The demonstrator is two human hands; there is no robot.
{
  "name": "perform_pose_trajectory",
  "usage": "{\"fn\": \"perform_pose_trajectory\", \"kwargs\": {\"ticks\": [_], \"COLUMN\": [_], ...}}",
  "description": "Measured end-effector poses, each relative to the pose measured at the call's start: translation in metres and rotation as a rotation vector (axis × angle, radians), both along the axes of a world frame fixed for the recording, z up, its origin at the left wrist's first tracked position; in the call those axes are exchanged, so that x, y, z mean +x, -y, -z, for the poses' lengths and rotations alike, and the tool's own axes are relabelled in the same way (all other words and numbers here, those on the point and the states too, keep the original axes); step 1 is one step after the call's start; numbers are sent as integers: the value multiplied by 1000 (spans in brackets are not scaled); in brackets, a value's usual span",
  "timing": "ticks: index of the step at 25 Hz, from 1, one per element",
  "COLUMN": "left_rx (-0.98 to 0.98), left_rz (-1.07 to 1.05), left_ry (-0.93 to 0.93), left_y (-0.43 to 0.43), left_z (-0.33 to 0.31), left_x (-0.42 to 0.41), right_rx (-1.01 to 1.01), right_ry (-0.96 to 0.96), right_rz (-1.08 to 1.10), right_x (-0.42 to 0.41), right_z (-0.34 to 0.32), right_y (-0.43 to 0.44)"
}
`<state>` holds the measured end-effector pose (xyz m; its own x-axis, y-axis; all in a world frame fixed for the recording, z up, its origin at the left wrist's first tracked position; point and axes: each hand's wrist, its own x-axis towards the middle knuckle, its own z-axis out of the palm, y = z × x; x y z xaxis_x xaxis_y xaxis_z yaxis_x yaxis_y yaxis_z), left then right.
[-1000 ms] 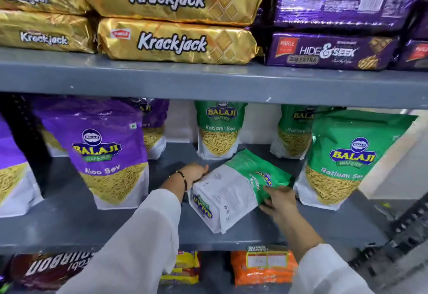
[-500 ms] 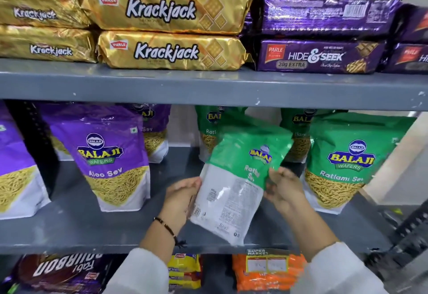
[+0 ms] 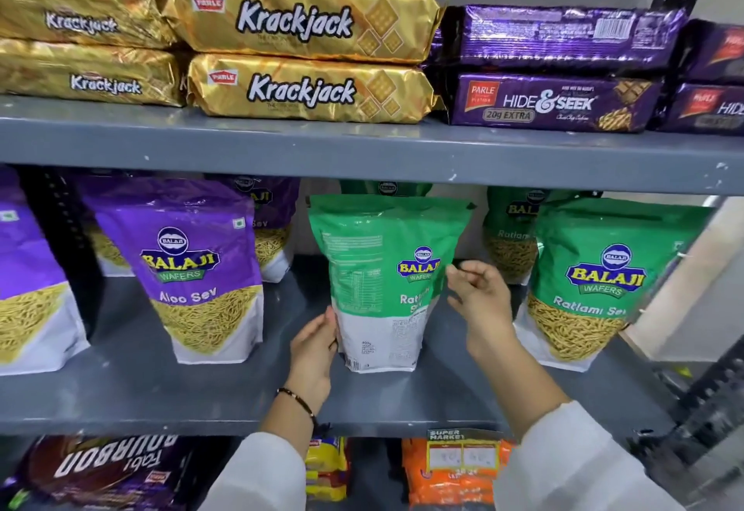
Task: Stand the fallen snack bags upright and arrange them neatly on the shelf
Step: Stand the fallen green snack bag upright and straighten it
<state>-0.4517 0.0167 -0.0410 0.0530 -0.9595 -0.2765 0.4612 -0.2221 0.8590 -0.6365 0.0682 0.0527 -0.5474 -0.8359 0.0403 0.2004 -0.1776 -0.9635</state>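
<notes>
A green Balaji Ratlami Sev bag [image 3: 382, 269] stands upright at the middle of the grey middle shelf [image 3: 161, 397], its printed back turned partly toward me. My left hand [image 3: 314, 353] grips its lower left edge. My right hand [image 3: 479, 301] hovers at the bag's right edge with loosely curled fingers, holding nothing. Another green Ratlami Sev bag [image 3: 596, 281] stands upright to the right. A purple Aloo Sev bag [image 3: 193, 269] stands upright to the left.
More green bags [image 3: 511, 228] and purple bags [image 3: 273, 224] stand at the back of the shelf. Gold Krackjack packs [image 3: 302, 87] and purple Hide & Seek packs [image 3: 551, 103] fill the shelf above. Orange packs [image 3: 455, 474] lie below. A black slotted post [image 3: 704, 402] borders the right side.
The green bag lay tilted on the shelf, was lifted by both hands, and now stands upright. My right hand has come off its side.
</notes>
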Motion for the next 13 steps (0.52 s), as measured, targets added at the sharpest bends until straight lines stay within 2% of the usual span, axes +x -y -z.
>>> {"fn": "perform_pose_trajectory", "kwargs": {"ticks": [1,6,10,13], "left_rx": [-10,-13,21,-3], "left_rz": [-5,-73,-201,-56], "left_ry": [9,-8,-39,23], "left_y": [0,-14,-51,-86], "left_z": [-7,-28,-35,-32], "left_x": [1,0,-20,-51], "right_rx": [-4,104,70,83], "right_ry": [-23,-173,-269,-399], "right_rz": [0,-294,-413,-384], "right_x": [5,39,36,30], "right_z": [7,41,37,37], "right_y": [-9,-29,-21,-14]}}
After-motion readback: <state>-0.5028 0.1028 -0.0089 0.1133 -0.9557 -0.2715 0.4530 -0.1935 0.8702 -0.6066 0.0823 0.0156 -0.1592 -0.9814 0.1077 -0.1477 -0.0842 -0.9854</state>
